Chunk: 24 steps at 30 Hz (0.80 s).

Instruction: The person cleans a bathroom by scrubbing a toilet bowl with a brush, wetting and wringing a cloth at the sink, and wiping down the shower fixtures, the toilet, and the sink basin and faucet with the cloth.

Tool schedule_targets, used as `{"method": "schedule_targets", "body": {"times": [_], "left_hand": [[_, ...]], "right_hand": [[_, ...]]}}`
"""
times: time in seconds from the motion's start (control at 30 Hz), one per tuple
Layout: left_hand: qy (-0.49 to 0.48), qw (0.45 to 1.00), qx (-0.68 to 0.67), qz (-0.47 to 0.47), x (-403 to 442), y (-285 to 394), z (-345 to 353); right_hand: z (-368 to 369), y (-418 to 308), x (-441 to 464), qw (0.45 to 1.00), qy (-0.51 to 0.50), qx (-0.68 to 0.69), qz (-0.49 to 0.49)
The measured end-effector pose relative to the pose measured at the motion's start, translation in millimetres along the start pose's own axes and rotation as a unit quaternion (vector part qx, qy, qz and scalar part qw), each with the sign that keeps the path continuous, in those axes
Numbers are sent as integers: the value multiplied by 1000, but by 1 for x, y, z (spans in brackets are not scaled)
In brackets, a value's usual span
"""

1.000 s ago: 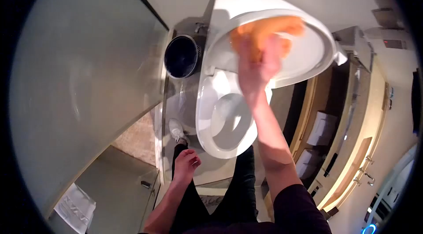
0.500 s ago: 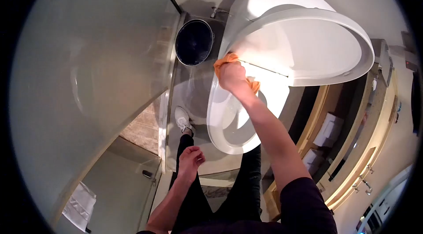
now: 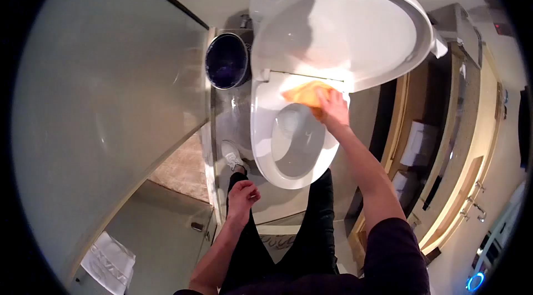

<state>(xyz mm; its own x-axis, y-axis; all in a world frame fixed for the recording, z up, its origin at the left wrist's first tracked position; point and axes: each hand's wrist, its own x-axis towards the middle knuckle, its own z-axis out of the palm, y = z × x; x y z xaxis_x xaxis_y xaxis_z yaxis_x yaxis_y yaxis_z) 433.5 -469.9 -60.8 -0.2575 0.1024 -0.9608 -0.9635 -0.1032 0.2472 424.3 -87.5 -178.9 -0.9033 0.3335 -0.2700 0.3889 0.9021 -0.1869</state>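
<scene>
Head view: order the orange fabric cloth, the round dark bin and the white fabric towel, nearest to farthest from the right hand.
1. Orange fabric cloth: touching the right hand.
2. Round dark bin: left of the white toilet.
3. White fabric towel: toward the lower-left corner.

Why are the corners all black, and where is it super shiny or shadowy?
In the head view, black corners, likely a wide lens's edge, and the counter on the right looks curved; in the head view, bright glare around the toilet hinges, near the orange cloth under the right hand; in the head view, a dark shadow on the raised lid's left part.
</scene>
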Motion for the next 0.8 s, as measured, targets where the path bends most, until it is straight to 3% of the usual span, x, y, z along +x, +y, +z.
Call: {"method": "schedule_targets", "body": {"times": [0.03,0.1,0.23,0.27,0.3,0.37,0.4,0.43,0.5,0.53,0.57,0.6,0.63,0.73,0.77,0.8], "left_hand": [[-6,1000,5,-7,5,-5,1],[-18,996,83,30,15,-13,3],[-20,980,190,51,38,-37,23],[-68,956,262,116,56,-52,25],[-67,953,271,120,72,-65,26],[-82,878,416,221,88,-83,22],[-98,767,557,302,70,-69,49],[-100,763,563,302,76,-73,61],[-129,461,777,408,85,-90,74],[-149,500,784,336,88,-94,72],[-151,492,788,338,96,-102,69],[-147,417,840,314,104,-111,65],[-144,345,882,287,109,-121,58],[-156,324,906,222,91,-112,68],[-155,314,908,229,94,-106,68],[-161,309,900,264,93,-108,61]], "right_hand": [[2,22,-22,997,-21,-43,63],[5,52,-45,982,30,19,184],[5,79,-24,979,16,13,202],[-2,80,-7,965,-104,33,239],[-19,79,11,936,-221,51,269],[-32,73,12,939,-215,58,264],[-40,70,8,941,-209,65,258],[-46,62,0,939,-208,70,263],[-59,41,-23,984,8,69,166],[-50,43,-14,983,8,70,167],[-33,54,0,968,-59,105,222],[-25,62,10,944,-126,142,269],[-19,65,10,944,-126,143,270],[-7,70,5,954,-77,143,252],[-22,75,5,953,-67,146,258],[-42,79,0,950,-118,163,239]]}}
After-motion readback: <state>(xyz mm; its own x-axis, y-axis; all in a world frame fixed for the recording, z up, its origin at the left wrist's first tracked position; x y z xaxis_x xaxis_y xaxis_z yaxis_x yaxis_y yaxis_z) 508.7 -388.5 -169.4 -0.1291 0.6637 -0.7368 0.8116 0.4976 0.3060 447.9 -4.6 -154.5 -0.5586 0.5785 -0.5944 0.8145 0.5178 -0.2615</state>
